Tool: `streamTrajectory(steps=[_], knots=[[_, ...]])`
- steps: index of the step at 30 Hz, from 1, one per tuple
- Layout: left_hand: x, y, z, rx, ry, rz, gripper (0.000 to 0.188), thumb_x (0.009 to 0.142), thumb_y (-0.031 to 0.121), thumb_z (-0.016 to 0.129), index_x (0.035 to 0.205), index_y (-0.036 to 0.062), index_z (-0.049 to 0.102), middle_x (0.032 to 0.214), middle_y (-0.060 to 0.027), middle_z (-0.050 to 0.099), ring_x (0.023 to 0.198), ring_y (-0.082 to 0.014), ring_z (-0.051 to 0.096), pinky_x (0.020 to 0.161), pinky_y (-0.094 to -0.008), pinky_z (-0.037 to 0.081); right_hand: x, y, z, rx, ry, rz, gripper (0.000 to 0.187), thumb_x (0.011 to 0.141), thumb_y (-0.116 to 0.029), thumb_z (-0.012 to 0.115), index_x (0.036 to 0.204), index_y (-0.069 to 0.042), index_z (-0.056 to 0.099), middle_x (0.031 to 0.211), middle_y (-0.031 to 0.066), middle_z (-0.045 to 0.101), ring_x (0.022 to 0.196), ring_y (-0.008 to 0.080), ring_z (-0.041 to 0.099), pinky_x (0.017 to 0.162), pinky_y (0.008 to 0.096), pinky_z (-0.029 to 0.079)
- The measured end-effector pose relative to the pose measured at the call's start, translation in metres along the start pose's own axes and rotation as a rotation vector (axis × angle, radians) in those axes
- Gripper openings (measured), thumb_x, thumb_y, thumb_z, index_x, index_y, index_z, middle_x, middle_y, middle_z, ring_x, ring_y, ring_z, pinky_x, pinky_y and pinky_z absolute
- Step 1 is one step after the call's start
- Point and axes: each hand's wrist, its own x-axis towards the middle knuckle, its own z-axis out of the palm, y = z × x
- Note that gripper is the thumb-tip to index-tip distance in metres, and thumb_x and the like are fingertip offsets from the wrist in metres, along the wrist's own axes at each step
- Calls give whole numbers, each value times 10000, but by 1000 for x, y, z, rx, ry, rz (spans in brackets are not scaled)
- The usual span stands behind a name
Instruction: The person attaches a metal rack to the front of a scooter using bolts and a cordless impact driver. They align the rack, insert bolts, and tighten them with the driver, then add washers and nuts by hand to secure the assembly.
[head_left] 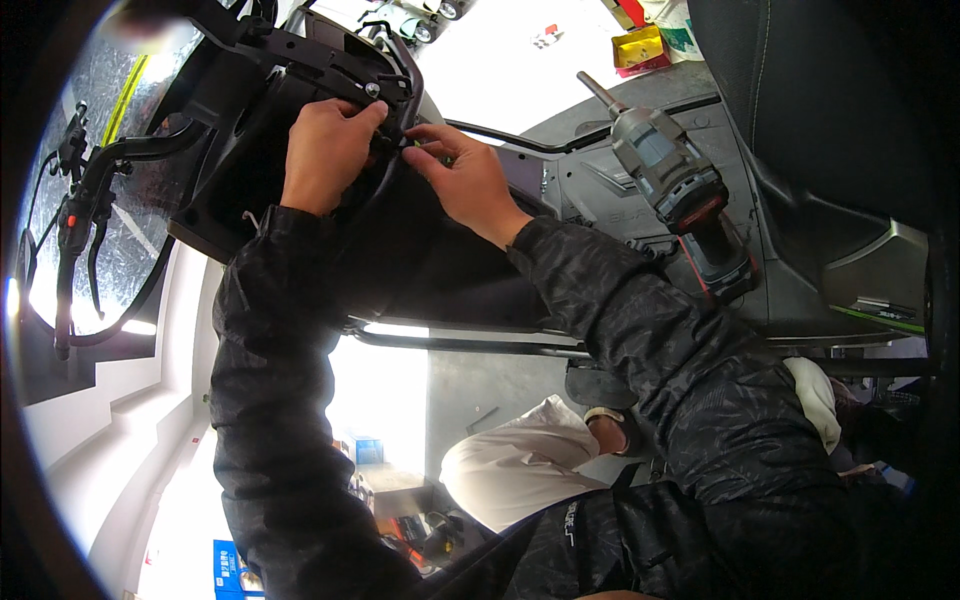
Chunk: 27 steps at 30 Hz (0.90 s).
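Observation:
Both my hands work at the front of a black scooter-like vehicle, by its dark front panel point(250, 170) and a bent black tube point(408, 65). My left hand point(328, 152) is closed against the panel just below a round silver bolt point(372, 89). Its thumb presses on the index finger, and whatever lies between them is hidden. Close to its right, my right hand point(468, 185) pinches thumb and fingers together beside a black cable point(385, 180). A speck of green shows at those fingertips, too small to name.
On the grey footboard point(590, 185) to the right rests a cordless impact wrench point(665, 165) with a long socket. The handlebar point(75, 220) with its lever stands far left. A black seat point(830, 110) rises at right. A red and yellow box point(640, 50) sits beyond.

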Motion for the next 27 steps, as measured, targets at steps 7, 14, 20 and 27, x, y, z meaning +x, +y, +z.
streamTrajectory(steps=[7, 14, 20, 27], knots=[[2, 3, -8, -102, -80, -60, 368, 990, 288, 735, 1018, -79, 759, 850, -79, 745, 753, -163, 717, 660, -328, 612, 4, 2, 2, 66, -13, 54, 310, 1005, -203, 769, 1278, -60, 739, 956, 31, 777, 815, 57, 637, 719, 243, 499], [-3, 7, -16, -105, -191, 3, 342, 980, 295, 776, 1010, -44, 755, 887, -59, 735, 781, -136, 706, 703, -286, 602, 8, 4, -5, 75, -67, 28, 331, 968, -253, 788, 1233, -56, 759, 998, 144, 806, 901, 197, 752, 825, 340, 564], [5, 4, -10, 34, -130, 12, 399, 945, 311, 818, 963, -83, 752, 866, -92, 753, 770, -159, 731, 639, -292, 597, 7, -3, -6, 24, -44, 51, 332, 977, -240, 770, 1247, -48, 755, 1007, 152, 804, 927, 226, 760, 848, 345, 571], [11, 4, -11, -110, -137, -19, 423, 958, 303, 791, 891, -111, 733, 817, -116, 749, 722, -199, 743, 576, -333, 600, 9, -6, -10, -42, -76, -15, 362, 979, -222, 754, 1306, -69, 726, 1009, 149, 800, 897, 245, 759, 821, 367, 568]])
